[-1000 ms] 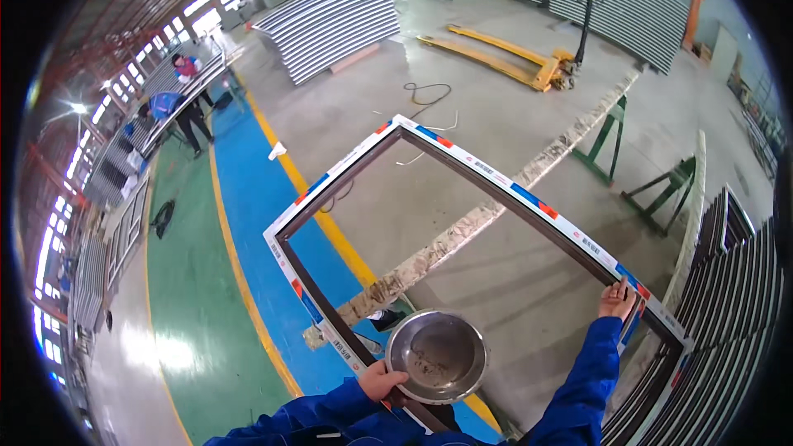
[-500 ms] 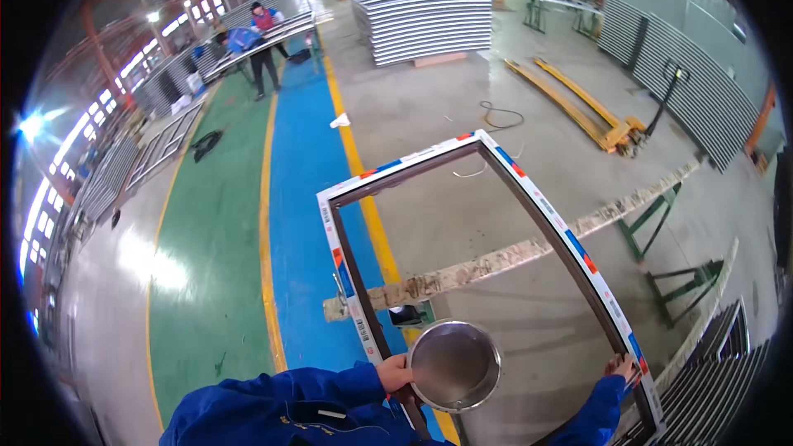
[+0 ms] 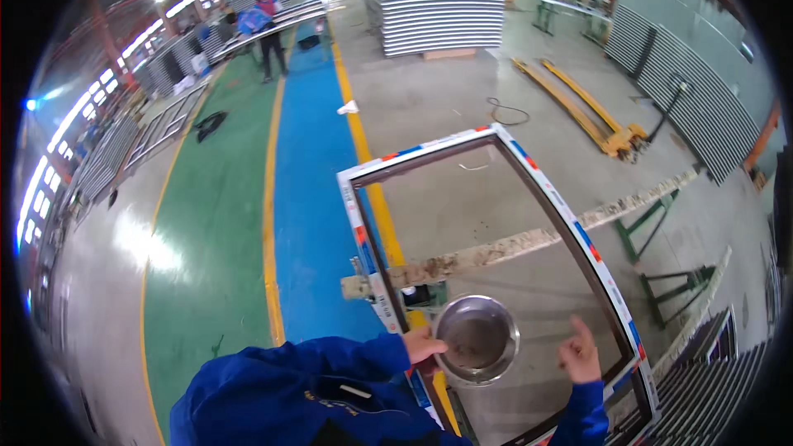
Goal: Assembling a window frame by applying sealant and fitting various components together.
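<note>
A round metal bowl (image 3: 477,340) is gripped at its left rim by my left hand (image 3: 423,345), thumb over the edge. A little dark residue shows on its bottom. Beneath the bowl lies a rectangular window frame (image 3: 563,213), dark inside with white, blue and red printed film along its outer faces. My right hand (image 3: 581,354) hovers over the frame's opening, left of the right-hand member. Its index finger points outward, the other fingers are partly bent, and nothing shows in it.
A stained beam (image 3: 487,258) on green trestles (image 3: 679,285) carries the frame. Dark profiles (image 3: 714,400) lie at lower right. Beyond stand a yellow pallet jack (image 3: 582,111), a stack of striped panels (image 3: 438,16) and leaning panels (image 3: 681,87). Two people (image 3: 266,29) work at a far table.
My right hand has left the frame's right member and moved left over the opening, its index finger now extended. The bowl, still in my left hand, sits slightly right and higher in view.
</note>
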The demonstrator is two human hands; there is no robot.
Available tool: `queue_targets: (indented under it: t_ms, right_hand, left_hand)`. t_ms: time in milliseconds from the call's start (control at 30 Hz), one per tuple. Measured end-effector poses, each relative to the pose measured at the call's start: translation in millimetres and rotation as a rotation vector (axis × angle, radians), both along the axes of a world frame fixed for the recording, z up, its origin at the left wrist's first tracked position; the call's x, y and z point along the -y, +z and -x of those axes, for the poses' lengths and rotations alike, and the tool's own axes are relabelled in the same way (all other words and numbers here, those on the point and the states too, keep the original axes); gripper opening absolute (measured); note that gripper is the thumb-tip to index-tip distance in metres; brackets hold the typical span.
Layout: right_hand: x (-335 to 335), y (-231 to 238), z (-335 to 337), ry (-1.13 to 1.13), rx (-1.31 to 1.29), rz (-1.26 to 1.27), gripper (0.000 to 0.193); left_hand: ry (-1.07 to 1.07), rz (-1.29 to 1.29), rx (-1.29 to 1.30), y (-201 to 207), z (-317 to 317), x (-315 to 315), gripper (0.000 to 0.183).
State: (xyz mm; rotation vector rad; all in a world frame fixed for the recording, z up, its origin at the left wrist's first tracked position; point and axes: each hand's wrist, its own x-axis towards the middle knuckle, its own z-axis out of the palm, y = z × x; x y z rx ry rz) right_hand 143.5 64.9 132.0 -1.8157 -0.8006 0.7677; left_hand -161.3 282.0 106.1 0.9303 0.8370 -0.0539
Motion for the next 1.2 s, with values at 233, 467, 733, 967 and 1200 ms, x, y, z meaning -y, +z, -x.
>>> queue_targets:
  t_ms: [233, 467, 733, 967, 1200]
  right_hand:
    - [-20.4, 50.9, 125.0, 0.661, 0.389, 0.525, 0.082]
    - [-29.5, 30.3, 186.3, 0.653, 0.705, 0.837, 0.091]
    - [-42.7, 53.0, 225.5, 0.519, 0.512, 0.934, 0.084]
    - [5.7, 53.2, 251.2, 0.406, 0.397, 1.043, 0.074]
    - [72.0, 67.6, 254.3, 0.231, 0.365, 0.674, 0.077]
  left_hand:
    - [-0.075, -0.028, 0.05, 20.2, 23.0, 5.3, 0.029]
    - [-0.193, -0.231, 0.001, 12.3, 51.2, -4.5, 0.043]
    - [-0.237, -0.07, 0.147, 12.8, 67.1, -16.0, 0.032]
    - [-0.341, -0.089, 0.201, 7.6, 69.0, 22.4, 0.031]
    - [-0.428, -0.074, 0.114, 3.6, 56.9, 49.0, 0.03]
